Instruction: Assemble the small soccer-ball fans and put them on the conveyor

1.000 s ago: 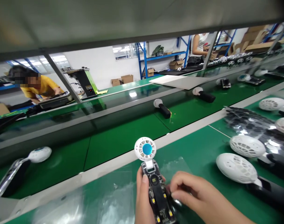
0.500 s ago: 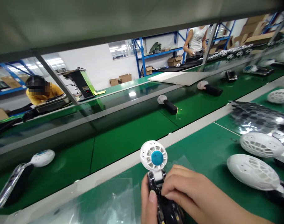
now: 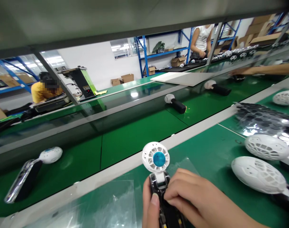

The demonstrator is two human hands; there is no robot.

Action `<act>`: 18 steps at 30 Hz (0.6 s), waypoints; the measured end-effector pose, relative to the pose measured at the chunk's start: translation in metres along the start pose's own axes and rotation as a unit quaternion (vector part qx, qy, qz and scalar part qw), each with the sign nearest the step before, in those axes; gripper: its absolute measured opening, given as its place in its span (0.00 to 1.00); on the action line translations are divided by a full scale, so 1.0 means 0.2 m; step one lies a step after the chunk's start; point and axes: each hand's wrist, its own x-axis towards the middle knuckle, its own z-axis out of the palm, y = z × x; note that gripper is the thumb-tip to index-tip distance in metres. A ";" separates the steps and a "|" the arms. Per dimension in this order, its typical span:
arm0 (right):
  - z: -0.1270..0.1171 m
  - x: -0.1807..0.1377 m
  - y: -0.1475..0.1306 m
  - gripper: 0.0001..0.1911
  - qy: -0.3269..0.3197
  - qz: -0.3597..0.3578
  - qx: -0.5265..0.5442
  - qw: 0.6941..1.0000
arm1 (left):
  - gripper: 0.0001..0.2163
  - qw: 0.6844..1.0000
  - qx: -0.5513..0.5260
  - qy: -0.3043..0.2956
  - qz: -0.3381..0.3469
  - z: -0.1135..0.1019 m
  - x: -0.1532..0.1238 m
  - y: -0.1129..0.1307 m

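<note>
My left hand [image 3: 149, 209] grips the black body of a small handheld fan [image 3: 156, 167] at the bottom centre; its white round head with a blue hub points away from me. My right hand [image 3: 194, 199] lies over the body just below the head, fingers curled and pressing on it, hiding the circuit board. Both hands rest above the green bench [image 3: 206, 155].
Two white mesh fan heads [image 3: 259, 174] lie at right beside a sheet of dark round stickers [image 3: 260, 118]. Clear plastic film [image 3: 106, 202] lies at left. Fans ride the conveyor belt [image 3: 135, 136]: one at left [image 3: 33, 169], others beyond [image 3: 175, 103]. A co-worker's arm [image 3: 265, 69] reaches in at far right.
My right hand moved from beside the fan body onto it, covering the circuit board. The fans on the belt drifted rightward. A co-worker's arm came into view at the far right.
</note>
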 end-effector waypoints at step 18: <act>0.00 -0.15 0.07 0.20 -0.019 -0.042 -0.051 0.998 | 0.18 0.996 -0.072 -0.002 -0.061 -0.04 0.06 -0.05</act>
